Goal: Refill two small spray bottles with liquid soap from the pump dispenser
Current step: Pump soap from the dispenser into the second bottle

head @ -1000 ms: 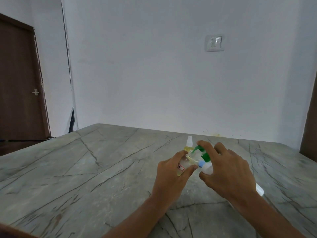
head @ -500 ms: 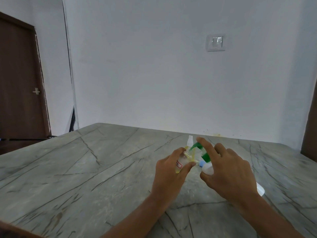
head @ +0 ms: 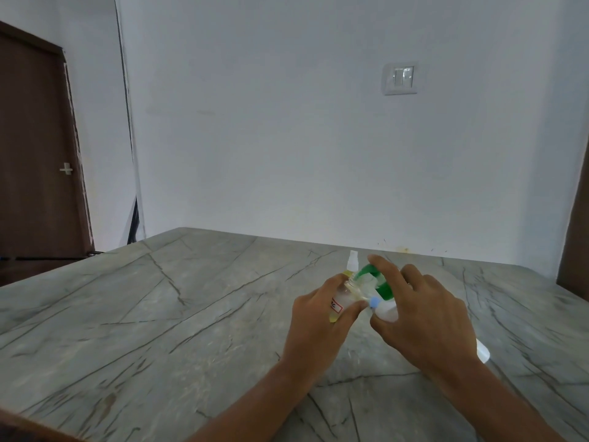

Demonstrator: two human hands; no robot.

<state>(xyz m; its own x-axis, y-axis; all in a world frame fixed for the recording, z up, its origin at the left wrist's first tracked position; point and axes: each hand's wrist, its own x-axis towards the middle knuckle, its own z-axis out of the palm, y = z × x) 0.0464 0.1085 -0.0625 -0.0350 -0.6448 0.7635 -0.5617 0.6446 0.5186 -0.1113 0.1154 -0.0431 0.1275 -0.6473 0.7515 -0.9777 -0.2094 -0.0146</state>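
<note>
My left hand (head: 318,320) grips a small clear spray bottle (head: 340,301) with a red-edged label and yellowish liquid at its bottom, tilted toward the dispenser. My right hand (head: 424,317) rests on the pump dispenser, its index finger on the green pump head (head: 371,279); the white dispenser body (head: 387,313) shows under the fingers. The green nozzle points at the held bottle's mouth. A second small spray bottle (head: 352,263) with a white spray top stands upright on the counter just behind.
The grey veined stone counter (head: 159,314) stretches to the left and front. A white wall with a switch plate (head: 400,78) lies behind. A dark brown door (head: 35,154) stands at the far left. Part of a white object (head: 483,352) shows behind my right wrist.
Both hands with the bottle and dispenser stay in nearly the same place; my right index finger shifted slightly on the pump head.
</note>
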